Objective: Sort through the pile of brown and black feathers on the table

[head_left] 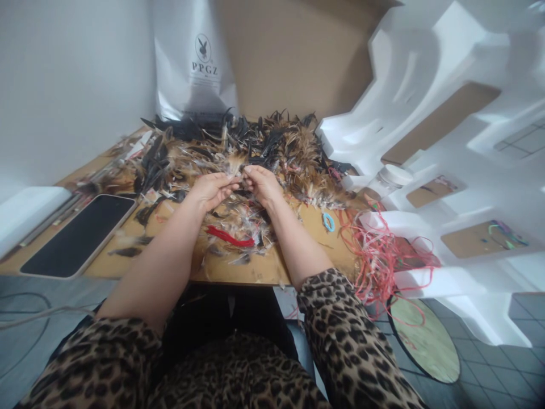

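Over the middle of the table, my left hand (214, 191) is closed in a pinch on a small light-brown feather (234, 165) that sticks up from its fingertips. Close beside it, my right hand (263, 186) is also pinched, its fingertips almost meeting the left ones. What lies between the right fingers is too small to make out. A large heap of brown and black feathers (302, 147) spreads behind both hands. Below them are loose pale feather bits and a bundle of red strands (230, 236).
A phone (80, 236) lies at the left of the table (310, 250). To the right are a blue ring (328, 222), tangled pink-red string (378, 255), a lidded jar (392, 177) and white foam packaging (409, 74). A silver bag (196, 62) stands at the back.
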A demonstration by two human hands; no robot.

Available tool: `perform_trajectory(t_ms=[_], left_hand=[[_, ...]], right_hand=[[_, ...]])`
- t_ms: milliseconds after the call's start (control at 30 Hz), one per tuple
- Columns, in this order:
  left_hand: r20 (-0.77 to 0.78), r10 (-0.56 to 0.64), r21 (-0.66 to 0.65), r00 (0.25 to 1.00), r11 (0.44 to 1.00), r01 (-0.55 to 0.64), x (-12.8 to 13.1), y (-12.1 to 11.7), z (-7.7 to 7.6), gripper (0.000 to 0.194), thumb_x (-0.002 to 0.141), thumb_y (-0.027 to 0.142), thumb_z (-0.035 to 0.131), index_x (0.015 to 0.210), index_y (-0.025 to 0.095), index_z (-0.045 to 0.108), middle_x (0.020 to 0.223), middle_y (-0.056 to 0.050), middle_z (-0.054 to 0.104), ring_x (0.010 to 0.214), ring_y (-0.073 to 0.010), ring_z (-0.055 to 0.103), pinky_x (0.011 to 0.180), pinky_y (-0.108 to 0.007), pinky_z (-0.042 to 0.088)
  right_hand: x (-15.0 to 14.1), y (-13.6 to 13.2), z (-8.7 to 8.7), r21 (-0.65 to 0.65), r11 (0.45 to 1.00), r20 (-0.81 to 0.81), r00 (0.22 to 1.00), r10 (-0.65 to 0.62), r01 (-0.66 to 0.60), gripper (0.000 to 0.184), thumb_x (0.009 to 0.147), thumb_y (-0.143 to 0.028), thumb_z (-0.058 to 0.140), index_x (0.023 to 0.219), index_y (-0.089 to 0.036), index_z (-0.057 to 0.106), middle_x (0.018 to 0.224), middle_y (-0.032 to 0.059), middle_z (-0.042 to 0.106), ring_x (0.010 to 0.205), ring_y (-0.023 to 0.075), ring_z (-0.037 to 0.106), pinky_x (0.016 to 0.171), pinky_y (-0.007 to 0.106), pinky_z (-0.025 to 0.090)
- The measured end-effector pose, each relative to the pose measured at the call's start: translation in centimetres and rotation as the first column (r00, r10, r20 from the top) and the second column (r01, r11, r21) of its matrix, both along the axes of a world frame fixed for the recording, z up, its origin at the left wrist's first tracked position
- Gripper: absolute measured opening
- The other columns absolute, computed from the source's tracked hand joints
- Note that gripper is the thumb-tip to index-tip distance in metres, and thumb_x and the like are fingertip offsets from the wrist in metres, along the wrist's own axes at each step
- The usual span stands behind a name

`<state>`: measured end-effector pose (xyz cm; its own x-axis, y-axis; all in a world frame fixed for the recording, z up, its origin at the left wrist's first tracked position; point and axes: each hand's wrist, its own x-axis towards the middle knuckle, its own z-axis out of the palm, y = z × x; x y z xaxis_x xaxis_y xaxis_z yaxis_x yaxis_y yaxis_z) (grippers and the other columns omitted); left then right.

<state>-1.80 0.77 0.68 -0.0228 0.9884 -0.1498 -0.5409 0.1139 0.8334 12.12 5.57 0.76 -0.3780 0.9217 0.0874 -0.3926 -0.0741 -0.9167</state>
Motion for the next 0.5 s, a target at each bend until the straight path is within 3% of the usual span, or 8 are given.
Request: perform_trajectory(t_ms=[233,500], left_hand=[[-0.017,-0.06,0.02,0.998,0.998,0.061,0.3,-0.1,-0.2,0.009,0.077,0.002,0.058,0.075,0.003,0.066,0.074,-0.014,0.07,0.056,-0.0082,0.063,0.046,-0.011,0.045],[0.03,0.013,0.018,0.999,1.0,-0.014,0.3,0.1,-0.2,0.012,0.076,-0.001,0.057,0.068,0.005,0.063,0.061,-0.006,0.064,0.049,-0.0045,0.057,0.045,-0.01,0.044]], right_hand=[[-0.9,-0.4,-0.4,0.007,0.99,0.015,0.99,-0.138,0.138,0.022,0.066,-0.03,0.07,0.07,-0.015,0.054,0.055,-0.0068,0.051,0.043,0.0015,0.038,0.041,0.016,0.028],[-1.1,-0.4,-0.7,0.043,0.992,0.029,0.992,-0.12,0.119,0.026,0.064,-0.035,0.072,0.072,-0.015,0.057,0.057,-0.006,0.056,0.043,0.0017,0.041,0.039,0.015,0.027]])
